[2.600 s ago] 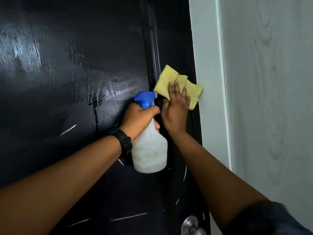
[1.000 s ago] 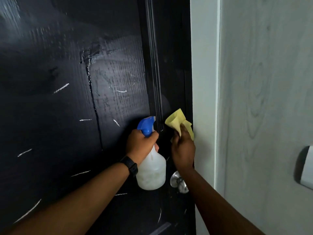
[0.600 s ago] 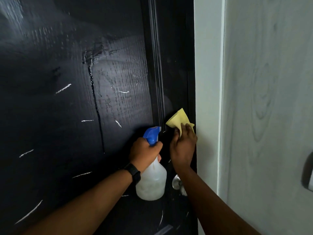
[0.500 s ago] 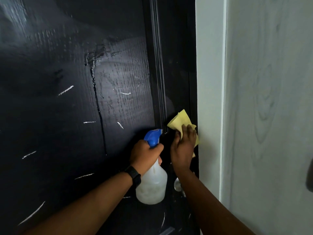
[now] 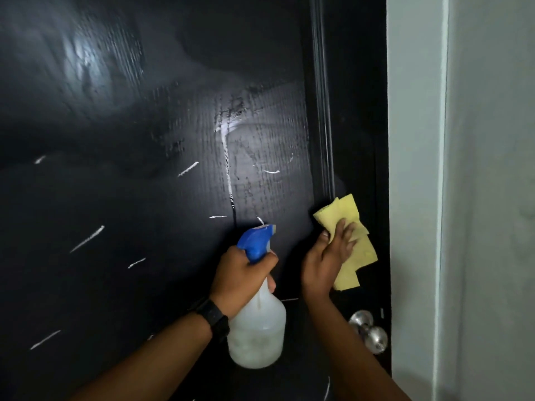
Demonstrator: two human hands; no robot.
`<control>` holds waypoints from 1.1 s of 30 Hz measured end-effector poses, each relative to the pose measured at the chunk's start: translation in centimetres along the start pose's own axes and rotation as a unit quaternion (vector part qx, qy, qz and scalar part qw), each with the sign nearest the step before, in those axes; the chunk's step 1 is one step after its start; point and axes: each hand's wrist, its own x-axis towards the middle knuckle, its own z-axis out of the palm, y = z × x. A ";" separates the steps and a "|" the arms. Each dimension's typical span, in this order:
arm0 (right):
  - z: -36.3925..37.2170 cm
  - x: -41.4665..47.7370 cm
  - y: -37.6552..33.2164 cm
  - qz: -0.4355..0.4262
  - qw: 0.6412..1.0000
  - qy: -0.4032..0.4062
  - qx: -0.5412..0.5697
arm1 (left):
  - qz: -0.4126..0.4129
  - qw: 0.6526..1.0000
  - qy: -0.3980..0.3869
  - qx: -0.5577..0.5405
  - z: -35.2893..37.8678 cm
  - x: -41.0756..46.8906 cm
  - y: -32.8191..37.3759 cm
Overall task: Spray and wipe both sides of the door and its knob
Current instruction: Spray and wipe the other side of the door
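The glossy black wood-grain door [image 5: 144, 256] has a crumpled yellow cloth [image 5: 354, 247] against it, above its round silver knob [image 5: 369, 334].

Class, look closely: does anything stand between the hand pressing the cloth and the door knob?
Nothing visible does. The knob sits bare on the door, below the right hand and its yellow cloth.

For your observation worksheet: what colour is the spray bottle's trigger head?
Blue, on the spray bottle; the head view shows it.
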 end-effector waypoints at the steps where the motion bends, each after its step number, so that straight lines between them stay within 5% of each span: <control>1: 0.5 -0.9 -0.8 -0.004 1.000 -0.005 0.000 | 0.004 1.000 0.003 0.000 -0.8 -0.2 0.0; 8: 3.3 -4.5 -4.8 0.006 1.000 -0.001 0.007 | 0.012 0.999 0.034 -0.002 -6.8 -0.9 1.2; 19: 8.9 -13.1 -14.0 -0.116 0.991 -0.068 -0.016 | 0.024 0.994 0.104 0.025 -18.6 -3.8 3.3; 25: 11.0 -20.3 -18.7 -0.276 0.940 -0.172 -0.104 | 0.035 0.988 0.138 0.054 -26.4 -6.7 3.0; 30: 8.6 -16.6 -16.7 -0.408 0.866 -0.226 -0.180 | 0.021 0.989 0.148 0.006 -27.6 -7.5 2.6; 33: 8.0 -12.5 -17.2 -0.401 0.869 -0.201 -0.209 | 0.033 0.990 0.134 0.002 -26.6 -7.9 2.9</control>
